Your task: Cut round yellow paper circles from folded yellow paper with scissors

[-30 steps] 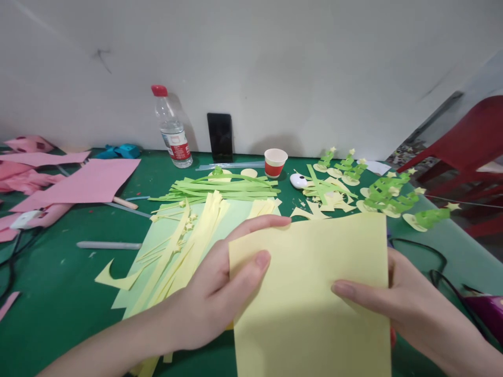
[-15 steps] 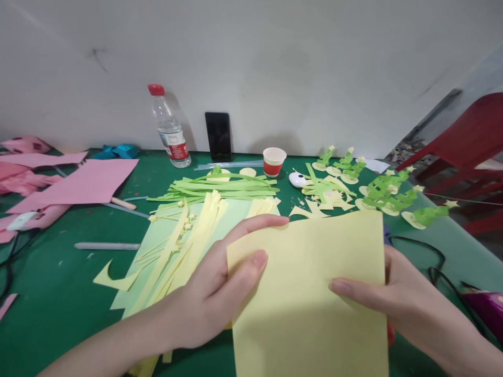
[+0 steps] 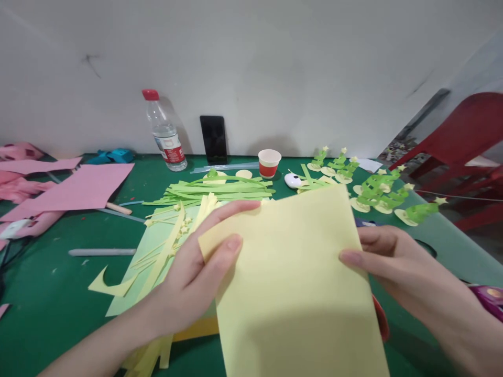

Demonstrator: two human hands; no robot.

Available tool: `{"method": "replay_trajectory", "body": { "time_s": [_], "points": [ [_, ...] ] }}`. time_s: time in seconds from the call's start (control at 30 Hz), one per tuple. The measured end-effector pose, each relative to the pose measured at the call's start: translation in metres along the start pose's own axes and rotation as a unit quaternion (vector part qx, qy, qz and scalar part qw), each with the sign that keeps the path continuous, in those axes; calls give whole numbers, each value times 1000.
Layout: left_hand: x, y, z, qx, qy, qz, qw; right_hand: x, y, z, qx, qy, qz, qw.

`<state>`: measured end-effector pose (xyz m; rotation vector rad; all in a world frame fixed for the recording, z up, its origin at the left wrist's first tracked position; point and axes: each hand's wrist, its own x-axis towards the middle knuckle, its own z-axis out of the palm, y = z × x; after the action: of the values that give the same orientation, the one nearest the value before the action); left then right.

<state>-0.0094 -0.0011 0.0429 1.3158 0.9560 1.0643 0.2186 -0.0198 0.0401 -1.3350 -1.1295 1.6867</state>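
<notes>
Yellow paper, fingers at both sides

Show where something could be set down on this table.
The widest bare patch of green table lies front left, between the grey stick and the left forearm. A smaller one lies between the pink sheet and the bottle. Green strips and yellow strips crowd the middle; star-topped paper cutouts crowd the right.

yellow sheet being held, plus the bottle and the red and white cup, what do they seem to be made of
Yellow sheet: matt paper or thin card, judging by its thin, slightly bowed upper edge.
Bottle: probably clear, shiny plastic, as its see-through sides suggest.
Cup: likely paper, with its pale, thin rim; whether it is coated can't be told.
</notes>
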Motion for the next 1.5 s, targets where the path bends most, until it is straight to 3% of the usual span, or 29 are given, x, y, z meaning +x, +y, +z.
{"method": "replay_trajectory", "body": {
  "time_s": [0.17, 0.3, 0.4, 0.5, 0.57, 0.63, 0.73, 0.8, 0.87, 1.0, 1.07, 1.2, 1.43, 1.5],
  "points": [
    [5, 8, -2, -10, 93, 18, 995, 6, -3, -25, -56, 154, -114, 980],
    [14, 3, -9, -4, 105, 19, 994, 21, -6, -34, -43, 208, -181, 960],
    [20, -10, -13, 16, 71, 44, 996, 28, -3, -19, -44, 153, -176, 971],
    [21, -20, -13, 39, 49, 55, 997, 29, 4, 6, -11, 7, -94, 995],
    [18, -21, -11, 63, 51, 65, 995, 30, 10, 14, 4, -19, -52, 998],
    [16, -20, -9, 79, 57, 86, 992, 35, 12, 8, 16, 21, -61, 998],
    [14, -17, -9, 87, 98, 138, 982, 45, 8, -19, 59, 155, -172, 971],
    [15, -17, -9, 85, 130, 155, 976, 49, 2, -33, 68, 185, -218, 956],
    [16, -18, -10, 80, 125, 155, 977, 46, -3, -35, 54, 142, -215, 965],
    [16, -21, -14, 125, 66, 155, 978, 35, -6, -17, -5, -13, -139, 990],
    [15, -21, -16, 149, 64, 156, 974, 31, -6, -10, -24, -50, -112, 992],
    [11, -16, -16, 147, 73, 153, 974, 30, -9, -10, -42, -74, -97, 992],
    [-5, -16, -6, 161, 157, 134, 965, 28, -14, -13, -73, -104, -83, 988],
    [-9, -16, -7, 137, 173, 99, 970, 27, -14, -18, -90, -103, -80, 987]
  ]
}}
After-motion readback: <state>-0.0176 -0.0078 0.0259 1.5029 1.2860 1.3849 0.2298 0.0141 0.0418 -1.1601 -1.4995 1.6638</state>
